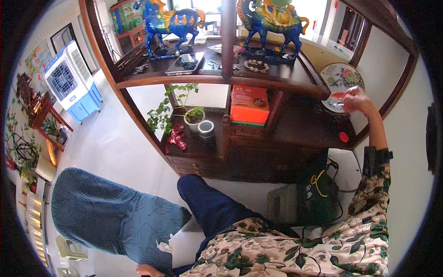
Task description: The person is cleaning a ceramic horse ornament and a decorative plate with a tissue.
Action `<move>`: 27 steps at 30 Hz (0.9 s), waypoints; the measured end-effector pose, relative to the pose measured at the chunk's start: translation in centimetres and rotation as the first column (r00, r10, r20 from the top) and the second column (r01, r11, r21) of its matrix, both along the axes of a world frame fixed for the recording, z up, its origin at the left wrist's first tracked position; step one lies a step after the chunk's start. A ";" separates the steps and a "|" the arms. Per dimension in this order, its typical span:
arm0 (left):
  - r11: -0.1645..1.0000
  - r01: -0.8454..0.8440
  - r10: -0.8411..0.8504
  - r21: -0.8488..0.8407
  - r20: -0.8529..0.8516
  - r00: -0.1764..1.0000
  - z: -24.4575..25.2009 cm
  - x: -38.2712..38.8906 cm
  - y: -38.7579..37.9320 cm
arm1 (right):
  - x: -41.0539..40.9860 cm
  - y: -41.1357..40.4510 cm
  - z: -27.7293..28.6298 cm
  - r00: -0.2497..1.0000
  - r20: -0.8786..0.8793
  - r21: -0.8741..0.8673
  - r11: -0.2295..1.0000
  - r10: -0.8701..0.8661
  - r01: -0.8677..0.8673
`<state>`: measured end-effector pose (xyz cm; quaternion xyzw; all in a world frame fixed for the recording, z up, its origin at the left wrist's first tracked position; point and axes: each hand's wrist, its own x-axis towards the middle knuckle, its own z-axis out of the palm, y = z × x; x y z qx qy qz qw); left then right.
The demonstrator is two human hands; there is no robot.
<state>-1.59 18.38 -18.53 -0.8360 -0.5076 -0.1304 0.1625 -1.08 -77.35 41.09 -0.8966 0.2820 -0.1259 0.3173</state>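
My right hand (356, 99) reaches to a round decorative plate (341, 74) painted with flowers, which stands upright in the right bay of a dark wooden display cabinet (273, 145). The fingers are curled in front of the plate's right side. Whether they grip anything is hard to tell, and a red patch shows beside the fingertips. At the bottom edge, my left hand (150, 270) is partly cut off, beside a chair with a blue leaf-patterned cover (152, 214). A crumpled white tissue (166, 244) lies on that cover.
Two blue glazed horse figurines (173, 24) stand on the upper shelf, with a phone (186, 63) and a bracelet (256, 65). Below are a potted plant (194, 117), a dark cup (206, 130) and a red box (250, 104). A green bag (316, 197) stands by the cabinet.
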 end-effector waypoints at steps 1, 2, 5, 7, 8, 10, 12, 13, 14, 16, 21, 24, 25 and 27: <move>1.000 0.000 -0.001 -0.008 -0.027 1.000 0.0 -0.2 0.2 | 0.2 -3.1 -0.3 0.990 0.048 -0.170 0.976 -0.133 0.139; 1.000 0.010 -0.011 -0.025 -0.045 0.999 -0.2 0.0 0.2 | 0.2 -6.2 -0.5 0.960 0.118 -0.327 0.903 -0.254 0.279; 1.000 0.005 -0.007 -0.025 -0.094 0.996 0.9 -0.8 1.5 | 0.0 -12.0 -2.1 0.918 0.256 -0.704 0.593 -0.303 0.391; 0.999 0.017 -0.021 -0.040 -0.116 0.993 1.1 -0.7 2.2 | -0.3 -14.5 -2.4 0.856 0.413 -0.777 0.370 -0.311 0.509; 0.999 0.028 -0.033 -0.041 -0.133 0.991 1.2 -1.0 2.6 | -0.7 -15.4 -2.6 0.858 0.407 -0.778 0.374 -0.313 0.505; 0.999 0.037 -0.042 -0.032 -0.170 0.985 1.3 -1.5 3.4 | -0.8 -17.0 -2.9 0.839 0.413 -0.752 0.387 -0.353 0.533; 0.999 0.054 -0.053 -0.001 -0.217 0.975 1.8 -2.0 4.2 | -0.3 -18.2 -2.6 0.866 0.377 -0.777 0.396 -0.330 0.489; 0.998 0.055 -0.052 0.006 -0.223 0.973 2.1 -2.1 4.4 | -0.2 -18.6 -2.7 0.888 0.344 -0.800 0.401 -0.305 0.447; 0.994 0.103 -0.098 0.022 -0.165 0.981 2.5 -2.1 4.7 | -0.2 -18.8 -2.9 0.881 0.358 -0.748 0.470 -0.309 0.469; 0.987 0.156 -0.151 0.041 -0.111 0.982 3.5 -2.2 5.1 | 0.6 -19.6 -3.1 0.881 0.370 -0.723 0.504 -0.296 0.473; 0.932 0.051 -0.034 -0.360 0.052 0.998 7.0 -2.8 5.7 | 2.1 -20.3 -4.1 0.884 0.358 -0.522 0.720 -0.302 0.457; 0.904 0.045 0.011 -0.425 0.130 0.991 7.5 -2.9 5.6 | 2.5 -21.5 -3.9 0.877 0.398 -0.545 0.701 -0.267 0.461; 0.898 0.044 0.025 -0.438 0.150 0.988 7.8 -3.1 5.5 | 2.7 -21.3 -4.1 0.872 0.405 -0.543 0.695 -0.275 0.471; 0.881 0.054 0.048 -0.471 0.203 0.978 8.2 -3.0 5.3 | 3.1 -22.3 -3.9 0.880 0.373 -0.601 0.645 -0.295 0.471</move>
